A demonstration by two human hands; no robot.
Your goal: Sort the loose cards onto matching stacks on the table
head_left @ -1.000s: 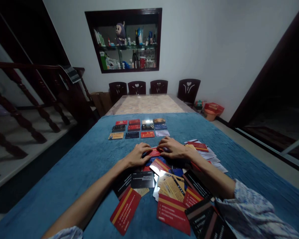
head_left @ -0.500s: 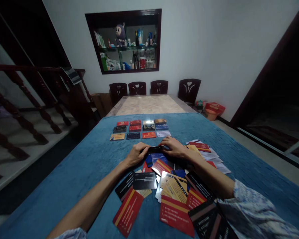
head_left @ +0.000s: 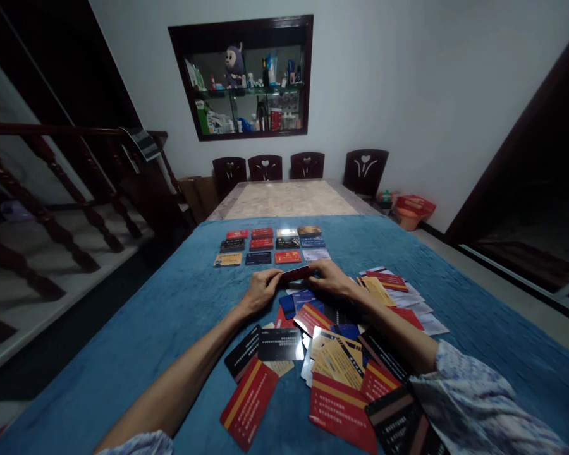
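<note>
Between both hands a dark card [head_left: 295, 274] is held by its two ends, tilted with its right end higher; whether it is one card or a few together I cannot tell. My left hand [head_left: 262, 289] pinches the left end, and my right hand [head_left: 330, 278] grips the right end. Below them lies a loose heap of cards: a blue card [head_left: 308, 299], a black card [head_left: 281, 344], a yellow card [head_left: 339, 363] and several red ones, such as the red card [head_left: 342, 411]. Beyond my hands are neat rows of small card stacks, among them an orange-red card [head_left: 288, 257] and a white card [head_left: 316, 254].
A blue cloth [head_left: 171, 316] covers the near part of the table. Beside my right forearm lies a spread of white, yellow and red cards [head_left: 389, 281]. Dark chairs [head_left: 366, 170] stand at the far end, a railing [head_left: 76, 189] at left, and a red-lined bin [head_left: 410, 215] at right.
The held card has tilted, its right end rising a little, and its dark face shows more. Both hands keep their hold. The whole view has shifted slightly.
</note>
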